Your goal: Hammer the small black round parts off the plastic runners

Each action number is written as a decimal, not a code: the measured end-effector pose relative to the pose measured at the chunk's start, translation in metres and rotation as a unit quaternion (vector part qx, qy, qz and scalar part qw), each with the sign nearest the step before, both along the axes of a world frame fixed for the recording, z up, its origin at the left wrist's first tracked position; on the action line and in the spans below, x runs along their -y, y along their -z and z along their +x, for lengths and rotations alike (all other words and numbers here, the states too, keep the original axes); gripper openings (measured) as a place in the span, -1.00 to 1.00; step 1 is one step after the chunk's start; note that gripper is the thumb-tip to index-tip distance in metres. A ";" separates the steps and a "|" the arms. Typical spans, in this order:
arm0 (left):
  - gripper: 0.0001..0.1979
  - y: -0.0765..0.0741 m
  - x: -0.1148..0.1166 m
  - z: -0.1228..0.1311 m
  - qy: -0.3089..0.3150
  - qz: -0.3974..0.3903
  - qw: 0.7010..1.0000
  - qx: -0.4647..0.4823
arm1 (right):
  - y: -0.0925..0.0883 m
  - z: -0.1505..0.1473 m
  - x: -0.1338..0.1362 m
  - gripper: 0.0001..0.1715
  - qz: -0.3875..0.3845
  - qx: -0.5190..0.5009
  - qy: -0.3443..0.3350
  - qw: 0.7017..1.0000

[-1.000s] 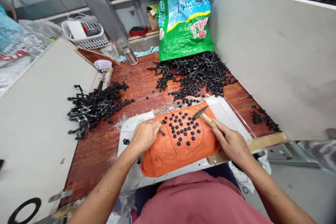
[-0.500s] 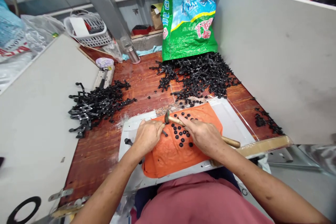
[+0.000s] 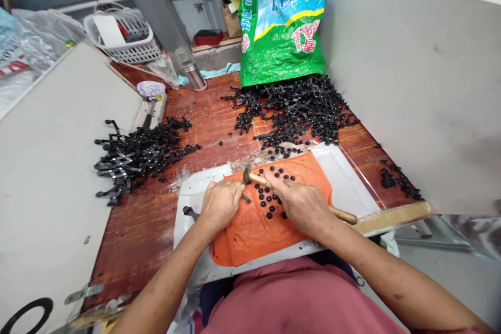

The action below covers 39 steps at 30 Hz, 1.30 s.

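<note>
My right hand is closed around the wooden handle of a hammer, its index finger laid along the shaft. The hammer's dark metal head is right beside the fingertips of my left hand. My left hand is pinched on a small black part, one end of which shows below the fingers; the rest is hidden. Both hands are over an orange cloth. Several round black pieces lie on the cloth between them. Another black part lies left of my left wrist.
A large heap of black parts spills below a green and blue sack. Another black pile lies at left. A metal flask and a white basket stand behind. Grey panels flank the red-brown table.
The camera view has shifted slightly. Both hands keep nearly the same pose, and the hammer head stays by the left fingertips.
</note>
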<state>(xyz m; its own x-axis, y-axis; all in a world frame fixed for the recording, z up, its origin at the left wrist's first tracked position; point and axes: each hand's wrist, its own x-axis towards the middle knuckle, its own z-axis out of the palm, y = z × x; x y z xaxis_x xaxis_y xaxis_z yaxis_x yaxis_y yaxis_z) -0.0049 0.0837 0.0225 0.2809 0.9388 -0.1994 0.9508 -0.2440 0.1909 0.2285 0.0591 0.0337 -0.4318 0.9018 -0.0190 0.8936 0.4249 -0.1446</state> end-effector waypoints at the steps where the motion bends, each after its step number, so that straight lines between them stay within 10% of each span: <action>1: -0.59 0.001 0.000 0.000 -0.002 0.001 1.000 0.004 | 0.000 0.000 -0.001 -0.30 -0.004 -0.006 -0.002 1.000; 13: -0.59 0.000 0.009 -0.001 0.022 0.031 0.992 0.122 | 0.003 0.048 0.019 -0.39 -0.025 -0.257 0.074 0.963; 39: -0.59 -0.004 0.007 0.018 0.030 0.008 0.999 0.014 | -0.006 0.031 0.023 -0.37 0.007 -0.105 0.033 0.994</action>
